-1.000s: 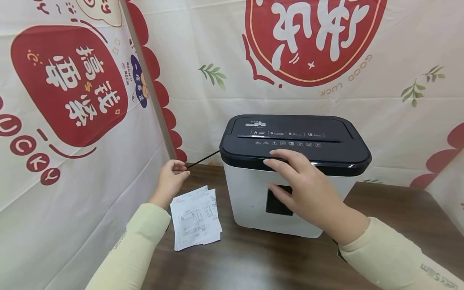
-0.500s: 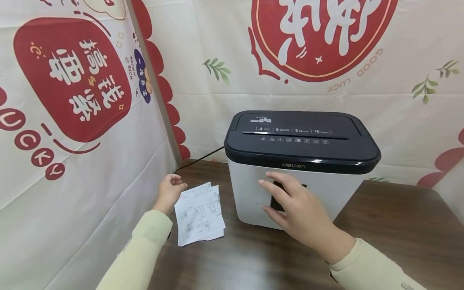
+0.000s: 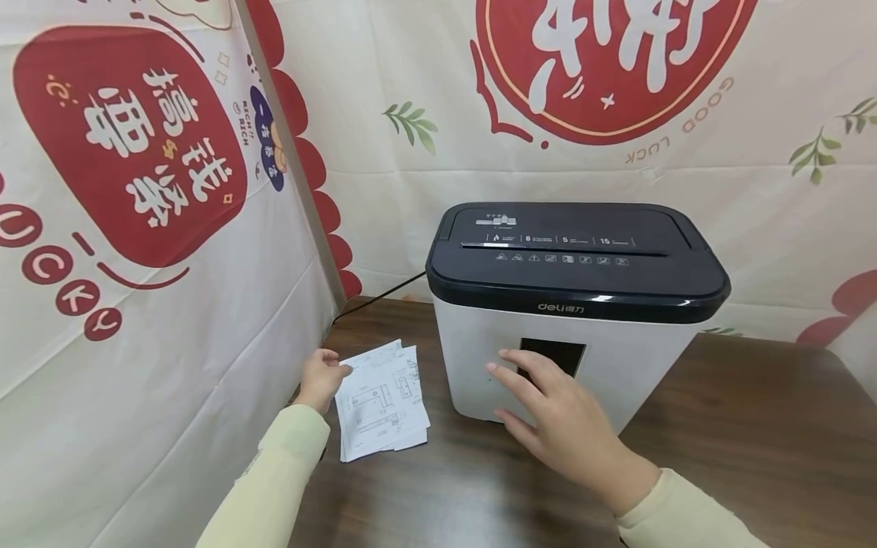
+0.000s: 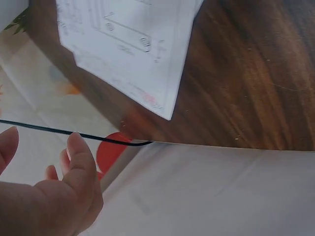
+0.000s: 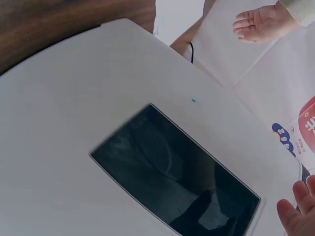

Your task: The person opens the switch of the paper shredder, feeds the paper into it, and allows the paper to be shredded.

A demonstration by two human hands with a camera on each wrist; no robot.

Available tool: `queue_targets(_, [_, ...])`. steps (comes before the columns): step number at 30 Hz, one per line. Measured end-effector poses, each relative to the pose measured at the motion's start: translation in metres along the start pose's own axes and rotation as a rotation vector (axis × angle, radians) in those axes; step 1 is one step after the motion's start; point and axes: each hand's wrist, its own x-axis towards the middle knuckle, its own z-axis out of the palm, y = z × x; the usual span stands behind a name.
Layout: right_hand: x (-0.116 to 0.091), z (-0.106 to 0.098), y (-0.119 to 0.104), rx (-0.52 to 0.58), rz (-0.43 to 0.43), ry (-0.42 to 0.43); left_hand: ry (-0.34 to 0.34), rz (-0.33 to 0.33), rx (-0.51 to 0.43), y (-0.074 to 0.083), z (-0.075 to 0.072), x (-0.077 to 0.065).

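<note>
At the far left corner of the stack, left hand [image 3: 322, 380]: relaxed, its fingers [image 4: 81, 162] parted from the thumb and gripping nothing, apart from the paper in the left wrist view.
Before the machine's front, right hand [image 3: 565, 415]: fingers spread and slightly bent, holding nothing, near the dark window [image 3: 572, 356]; whether any fingertip touches the surface cannot be told.
Paper sheets [image 3: 377, 411]: a small, unevenly overlapping stack, flat on the counter [image 3: 754, 426], the top sheet printed with line drawings; it lies left of the machine, a strip of brown wood between them.
Shredder [image 3: 582, 259]: upright, white-bodied under a black top marked "deli" along its front edge, with a row of icons and a long slot [image 3: 617, 253] across it.
Black cord [image 3: 384, 295]: stretched from the shredder's left side to the back left edge of the wood, beyond the sheets.
Pale sleeves [image 3: 274, 472]: covering both forearms to the wrist.
Backdrop cloth [image 3: 356, 205]: white, hung behind and at left, with red emblems and green leaf sprigs.
</note>
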Motion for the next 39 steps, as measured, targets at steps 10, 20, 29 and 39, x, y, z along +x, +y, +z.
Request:
queue_targets(10, [-0.017,0.013,0.000,-0.005,0.042,-0.032,0.006,-0.086,0.058,-0.019,0.004,0.011])
queue_targets(20, [-0.032,0.020,0.001,-0.004,0.092,-0.070,0.015,-0.097,0.169,-0.036,0.012,0.016])
queue_targets(29, [-0.039,0.027,0.004,-0.014,0.075,-0.057,0.044,-0.097,0.300,-0.055,0.020,0.025])
queue_targets(39, [-0.047,0.031,0.006,-0.045,0.098,-0.076,0.043,-0.192,0.393,-0.065,0.029,0.032])
